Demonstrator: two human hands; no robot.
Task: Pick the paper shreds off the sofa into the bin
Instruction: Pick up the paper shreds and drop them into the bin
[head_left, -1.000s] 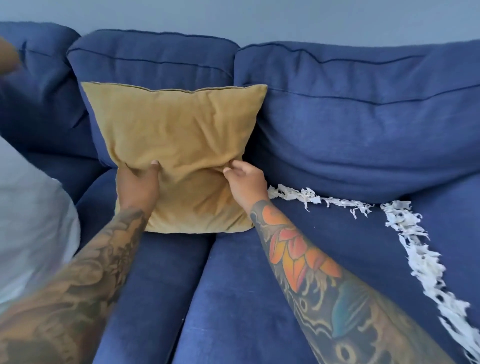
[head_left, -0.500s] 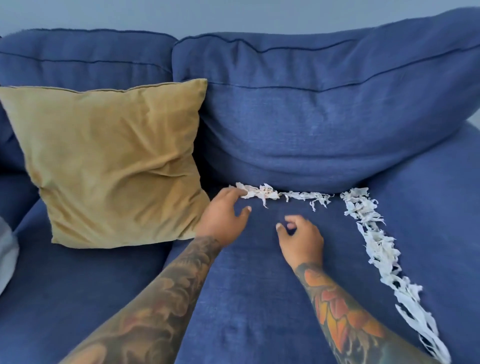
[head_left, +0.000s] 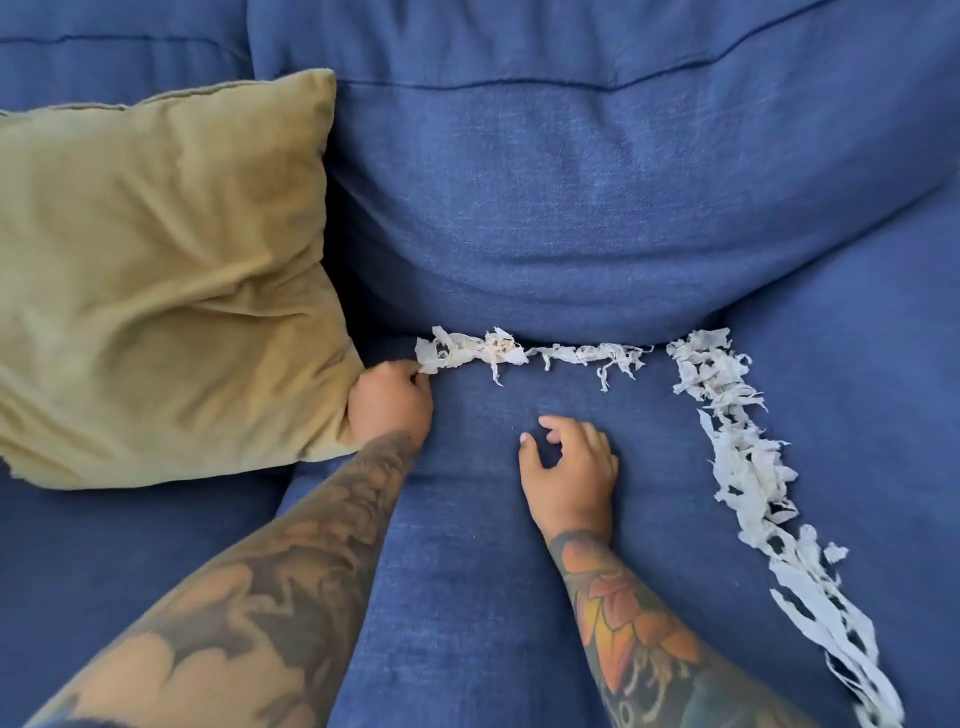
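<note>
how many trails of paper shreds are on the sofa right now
2. One trail of shreds runs along the crease under the back cushion, its near end at the left hand. A longer trail runs down the seat's right side. More may be hidden behind the pillow.

hands 2 (head_left: 390, 400) (head_left: 569, 467) | pillow 1 (head_left: 156, 280) | shred lines 2 (head_left: 530, 353) (head_left: 748, 467) | sofa 1 (head_left: 623, 208)

Single head-worn view, looking forward and steeply down onto the sofa (head_left: 519, 623) seat from close above. Faces the backrest, which fills the top; forearms enter from the bottom edge. No second view.
</note>
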